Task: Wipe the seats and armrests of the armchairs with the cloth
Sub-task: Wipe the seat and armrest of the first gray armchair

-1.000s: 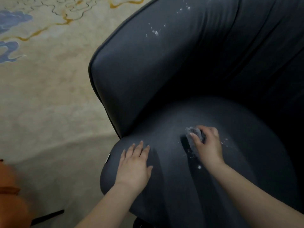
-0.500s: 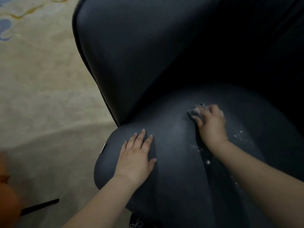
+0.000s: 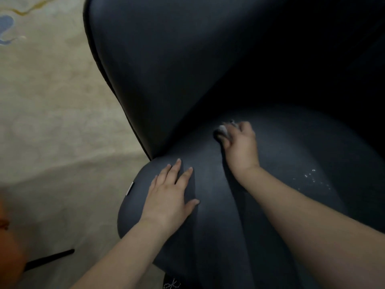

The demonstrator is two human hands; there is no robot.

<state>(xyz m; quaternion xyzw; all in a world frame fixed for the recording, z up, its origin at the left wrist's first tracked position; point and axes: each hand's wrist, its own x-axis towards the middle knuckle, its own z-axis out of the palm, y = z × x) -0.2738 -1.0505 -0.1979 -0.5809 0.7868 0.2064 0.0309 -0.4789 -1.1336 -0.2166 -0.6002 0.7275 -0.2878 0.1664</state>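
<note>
The cloth is a small pale wad on the seat of the dark armchair, near where seat meets the side wall, gripped under the curled fingers of the right hand and mostly hidden by them, blurred besides. The left hand lies flat with fingers straight on the seat's front left edge, well apart from the cloth. White specks dot the seat right of the right forearm; the armchair's right side is lost in shadow.
</note>
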